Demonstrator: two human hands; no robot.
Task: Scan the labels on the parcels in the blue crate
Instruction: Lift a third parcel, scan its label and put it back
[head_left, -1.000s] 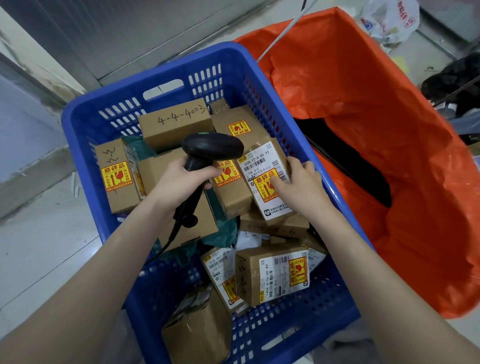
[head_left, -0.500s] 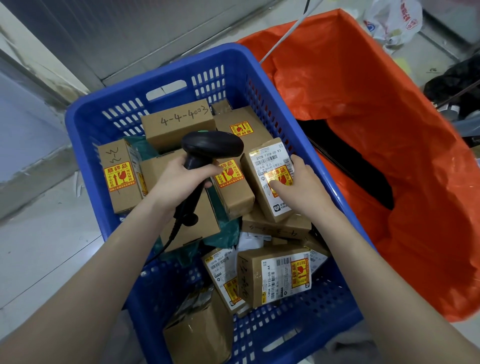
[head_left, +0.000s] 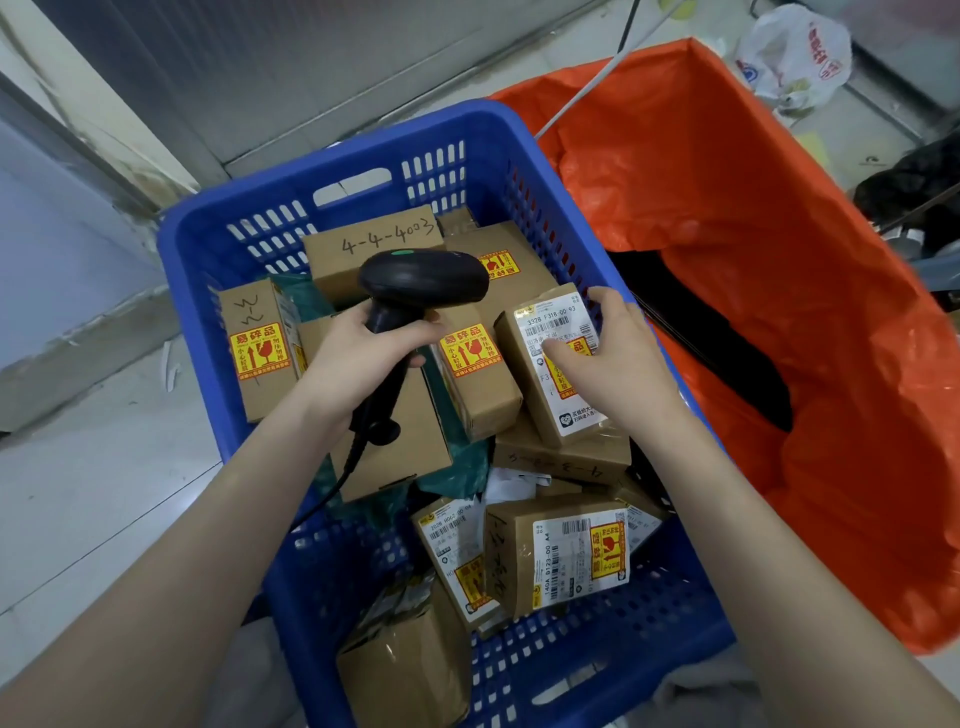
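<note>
Head view: both hands over the blue crate, scanner up, one parcel gripped.

Left hand has its fingers wrapped tight round the handle of the black scanner; the scanner head sits above the boxes, its cable running down past the wrist. Right hand holds the labelled parcel near the crate's right wall, thumb across its white label, fingers curled over the far edge; the parcel is tilted and rests on other boxes. Brown cardboard parcels lie jumbled in the crate, several with yellow fragile stickers; one at the back reads 4-4-4003. Just right of the crate, an orange bag lies open on the floor.
</note>
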